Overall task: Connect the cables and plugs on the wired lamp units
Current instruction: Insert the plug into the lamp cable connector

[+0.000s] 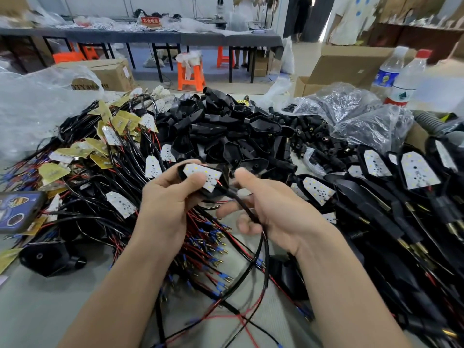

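My left hand grips a lamp unit, a black housing with a white LED board on top, thumb pressed on the board. A black cable leaves the unit's lower right corner and runs down through my right hand, whose fingers curl loosely around it. The cable hangs on toward the table's front edge, splitting into red and black wires with blue-sleeved plugs. Below my hands lies a tangle of wired LED boards.
Empty black housings are heaped behind my hands. Finished lamp units lie stacked at the right. Black connectors and plastic bags sit at the back right, two water bottles beyond. A phone lies at the left edge.
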The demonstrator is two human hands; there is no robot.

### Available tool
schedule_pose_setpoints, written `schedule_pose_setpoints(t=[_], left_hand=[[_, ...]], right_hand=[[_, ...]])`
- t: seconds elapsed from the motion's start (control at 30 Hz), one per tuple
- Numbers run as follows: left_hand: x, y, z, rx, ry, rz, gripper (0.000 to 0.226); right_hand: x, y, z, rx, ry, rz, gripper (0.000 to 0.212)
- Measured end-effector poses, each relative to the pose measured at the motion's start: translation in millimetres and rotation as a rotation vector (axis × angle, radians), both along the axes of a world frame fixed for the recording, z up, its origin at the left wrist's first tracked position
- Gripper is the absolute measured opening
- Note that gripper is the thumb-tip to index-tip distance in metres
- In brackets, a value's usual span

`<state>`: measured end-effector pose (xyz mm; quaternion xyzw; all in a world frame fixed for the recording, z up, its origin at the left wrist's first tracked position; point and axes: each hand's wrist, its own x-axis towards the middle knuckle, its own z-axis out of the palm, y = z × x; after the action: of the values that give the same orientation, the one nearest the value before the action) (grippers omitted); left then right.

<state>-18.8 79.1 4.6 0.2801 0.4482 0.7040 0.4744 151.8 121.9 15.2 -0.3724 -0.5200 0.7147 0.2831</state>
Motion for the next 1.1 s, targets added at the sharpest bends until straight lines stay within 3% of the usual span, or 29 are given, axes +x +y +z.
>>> schedule_pose_setpoints(t=[0.1,0.23,0.43,0.53,0.73,0.9,1.1], left_hand=[[-11,3,-1,-0.013,0.005,0.147,0.020],[-17,3,-3,-0.007,0.030,0.176,0.027],[-17,2,-4,0.003,0.256,-0.040,0.051],[-18,0,-5,0.013,0.334,-0.182,0.037],[-26,-4,-3,-0.045,0.241,-0.466,0.032],[-32,-6,2,-0.083,0.091,-0.473,0.015],[-37,-8,1,0.019,-0.136,-0.434,0.025]], right_hand=[[3,2,1,0.177,-0.142,-0.084,0.010],[1,7,-3,0.488,-0.280,-0.355,0.017],[1,7,-1,0.698,-0.155,-0.520,0.012],[4,8,2,0.719,-0.176,-0.478,0.014],[6,10,4,0.750,-0.249,-0.380,0.019],[-13,13,19,0.722,-0.183,-0.366,0.024],[-8,32,62,0.953,-0.476,-0.370,0.018]])
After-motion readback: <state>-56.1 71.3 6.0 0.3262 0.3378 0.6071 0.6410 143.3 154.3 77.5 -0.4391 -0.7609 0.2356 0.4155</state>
